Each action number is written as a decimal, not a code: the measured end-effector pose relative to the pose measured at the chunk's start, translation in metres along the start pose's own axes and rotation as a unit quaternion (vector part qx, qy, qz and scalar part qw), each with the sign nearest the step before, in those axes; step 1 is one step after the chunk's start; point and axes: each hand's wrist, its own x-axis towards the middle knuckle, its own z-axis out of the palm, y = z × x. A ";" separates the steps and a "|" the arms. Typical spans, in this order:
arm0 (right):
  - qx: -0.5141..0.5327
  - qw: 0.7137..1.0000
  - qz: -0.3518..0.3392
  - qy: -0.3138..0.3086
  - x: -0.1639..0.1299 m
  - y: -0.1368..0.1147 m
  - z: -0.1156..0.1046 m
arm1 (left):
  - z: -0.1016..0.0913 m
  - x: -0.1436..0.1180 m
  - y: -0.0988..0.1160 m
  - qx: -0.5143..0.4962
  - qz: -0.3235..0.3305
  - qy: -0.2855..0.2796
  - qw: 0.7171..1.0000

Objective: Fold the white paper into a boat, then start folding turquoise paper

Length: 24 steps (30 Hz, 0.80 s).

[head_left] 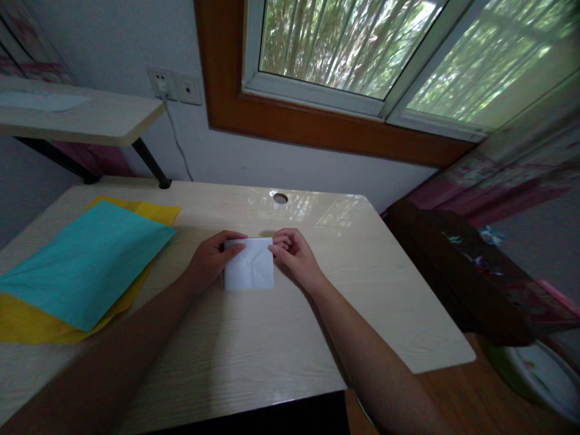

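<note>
Head view, hidden parts: the far left corner of the white, roughly square folded paper (254,272) is covered by the left hand (212,257); the underside of the paper and the fingertips behind it cannot be seen.
Cut off: the turquoise flat sheet (95,260) runs to the left edge of the view, as does the yellow flat sheet (27,320), mostly covered by the turquoise one.
Hard to make out: the small items on the dark brown furniture (453,272) at the right are blurred.
Paper's direction: edges run nearly left-right and near-far; one slanting fold line drops from the far right corner towards the middle, and a short crease runs to the near edge. No clear long axis shows.
Paper's place: between the hands, at the middle of the pale wood-grain tabletop (362,290); whether raised slightly, I cannot tell.
Left hand: clamped on the paper's far left corner, thumb on top.
Right hand (299,257): thumb tip at the far right corner, fingers curled beside it; whether they pinch, I cannot tell.
</note>
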 end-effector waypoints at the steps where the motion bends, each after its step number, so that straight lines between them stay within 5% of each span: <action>1: 0.001 1.000 0.003 -0.007 -0.001 0.001 0.000 | 0.000 0.000 0.000 -0.004 0.002 0.005 1.000; 7: -0.064 0.998 0.020 -0.016 -0.002 0.001 0.000 | -0.001 0.002 -0.002 -0.012 0.007 0.004 1.000; 18: -0.101 0.994 0.016 0.032 0.000 -0.002 0.000 | 0.004 -0.002 0.001 -0.090 0.010 -0.153 0.984; 24: -0.104 0.994 0.011 0.034 0.000 -0.002 0.001 | 0.005 -0.002 0.002 -0.072 0.018 -0.182 0.981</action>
